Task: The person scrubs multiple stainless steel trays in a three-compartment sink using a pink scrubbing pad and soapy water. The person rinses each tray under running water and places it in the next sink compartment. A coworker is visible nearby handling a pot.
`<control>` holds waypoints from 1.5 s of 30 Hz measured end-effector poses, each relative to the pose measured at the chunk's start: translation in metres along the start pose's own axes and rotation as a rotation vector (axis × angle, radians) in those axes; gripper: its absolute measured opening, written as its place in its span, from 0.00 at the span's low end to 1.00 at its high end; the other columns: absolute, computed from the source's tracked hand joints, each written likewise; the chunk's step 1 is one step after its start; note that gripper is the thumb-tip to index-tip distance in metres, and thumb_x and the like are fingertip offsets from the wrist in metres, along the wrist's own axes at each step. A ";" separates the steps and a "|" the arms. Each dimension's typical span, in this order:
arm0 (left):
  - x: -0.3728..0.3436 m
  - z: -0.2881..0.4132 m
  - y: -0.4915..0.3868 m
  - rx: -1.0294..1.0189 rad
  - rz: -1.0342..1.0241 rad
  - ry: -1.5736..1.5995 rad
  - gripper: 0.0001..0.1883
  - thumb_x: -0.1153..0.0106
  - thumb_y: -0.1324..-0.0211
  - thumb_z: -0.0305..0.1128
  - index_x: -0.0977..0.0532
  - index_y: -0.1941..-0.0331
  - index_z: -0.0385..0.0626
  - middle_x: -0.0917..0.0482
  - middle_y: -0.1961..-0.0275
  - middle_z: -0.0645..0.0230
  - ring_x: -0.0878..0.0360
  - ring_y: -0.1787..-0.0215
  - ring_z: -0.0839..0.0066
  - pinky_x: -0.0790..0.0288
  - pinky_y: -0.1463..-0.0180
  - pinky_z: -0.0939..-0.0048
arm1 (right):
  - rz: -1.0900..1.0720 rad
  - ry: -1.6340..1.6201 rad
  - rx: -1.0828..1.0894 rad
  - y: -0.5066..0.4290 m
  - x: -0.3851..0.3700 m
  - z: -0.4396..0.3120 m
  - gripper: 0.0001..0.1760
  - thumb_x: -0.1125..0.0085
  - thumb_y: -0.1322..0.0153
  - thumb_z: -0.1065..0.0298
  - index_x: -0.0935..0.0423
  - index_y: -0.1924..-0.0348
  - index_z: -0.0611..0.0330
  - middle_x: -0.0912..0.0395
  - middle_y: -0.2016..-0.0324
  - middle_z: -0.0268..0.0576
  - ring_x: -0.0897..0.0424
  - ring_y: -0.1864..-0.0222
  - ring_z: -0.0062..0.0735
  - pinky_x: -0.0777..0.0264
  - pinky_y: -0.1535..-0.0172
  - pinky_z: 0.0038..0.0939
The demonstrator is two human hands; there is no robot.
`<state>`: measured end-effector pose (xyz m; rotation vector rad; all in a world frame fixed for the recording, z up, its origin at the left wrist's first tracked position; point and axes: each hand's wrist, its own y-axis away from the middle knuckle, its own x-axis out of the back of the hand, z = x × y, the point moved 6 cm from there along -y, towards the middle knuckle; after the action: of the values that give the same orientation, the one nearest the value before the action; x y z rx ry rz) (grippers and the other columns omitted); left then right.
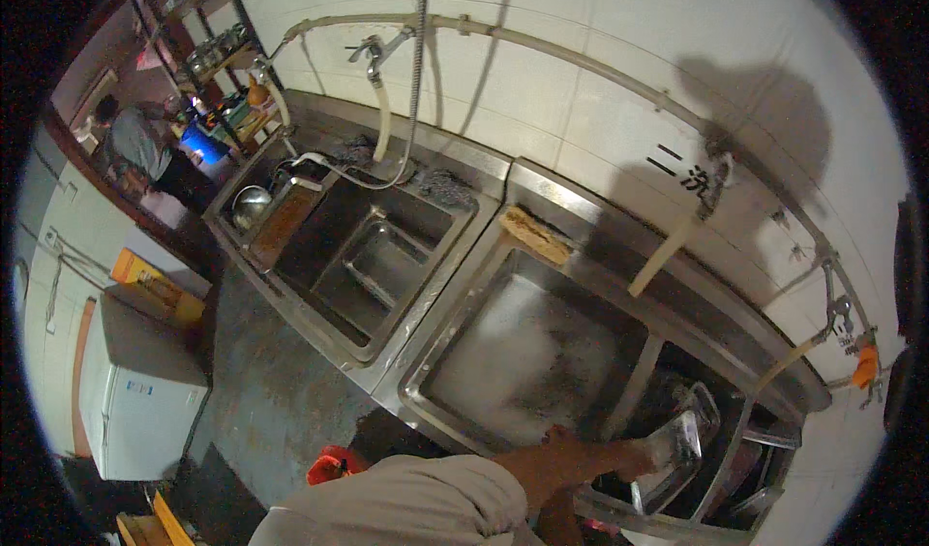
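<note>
My left forearm, coming out of a light sleeve, reaches right over the sink's front rim. My left hand [642,457] is at a shiny rectangular metal pan [680,450], gripping its near side, above the small right-hand basin. Beneath this forearm, part of another arm shows, and dark fingers, seemingly of my right hand [559,436], rise beside the middle sink's near edge; overlap and blur hide what they touch. The middle sink [450,328] holds cloudy, foamy liquid. More metal pans [705,404] are in the right-hand basins.
Left sink [363,354] contains a metal tray [388,256]. A yellowish sponge-like block [535,235] lies on the ledge. Wall taps [374,56] and hoses hang above. A red object [335,465] is by the sink front. A white chest-like appliance [149,415] and a person [138,143] are left.
</note>
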<state>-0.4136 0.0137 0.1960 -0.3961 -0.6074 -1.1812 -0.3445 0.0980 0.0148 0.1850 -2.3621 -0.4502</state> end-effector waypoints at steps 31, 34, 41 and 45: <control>0.089 -0.531 0.933 1.637 0.825 -0.028 0.39 0.34 0.41 0.53 0.33 0.28 0.55 0.19 0.45 0.50 0.17 0.44 0.45 0.22 0.43 0.47 | 0.433 0.585 -0.465 0.024 -0.029 -0.091 0.25 0.54 0.17 0.50 0.18 0.50 0.64 0.13 0.60 0.51 0.16 0.65 0.48 0.21 0.58 0.49; 0.113 -0.504 0.933 1.614 0.805 -0.009 0.36 0.35 0.41 0.53 0.30 0.31 0.51 0.17 0.49 0.50 0.15 0.48 0.47 0.21 0.45 0.49 | 0.351 0.541 -0.540 0.026 -0.016 -0.054 0.24 0.53 0.17 0.49 0.18 0.51 0.62 0.13 0.62 0.50 0.16 0.67 0.49 0.21 0.60 0.50; 0.182 -0.400 0.908 1.433 0.917 0.047 0.22 0.37 0.41 0.43 0.19 0.47 0.42 0.16 0.53 0.46 0.16 0.50 0.46 0.24 0.46 0.50 | 0.206 0.446 -0.337 0.022 -0.014 -0.034 0.21 0.51 0.19 0.51 0.17 0.55 0.58 0.15 0.67 0.49 0.16 0.68 0.51 0.24 0.65 0.51; 0.222 -0.325 0.884 1.049 1.185 -0.086 0.12 0.37 0.47 0.31 0.21 0.60 0.40 0.18 0.62 0.49 0.19 0.54 0.44 0.25 0.51 0.48 | 0.273 0.553 -0.261 0.026 -0.024 -0.057 0.20 0.52 0.19 0.53 0.17 0.52 0.59 0.16 0.66 0.54 0.15 0.63 0.54 0.23 0.59 0.52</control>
<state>0.5480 -0.0389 0.1044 0.1327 -0.7970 0.3441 -0.2881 0.1135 0.0485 -0.1228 -1.7362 -0.4941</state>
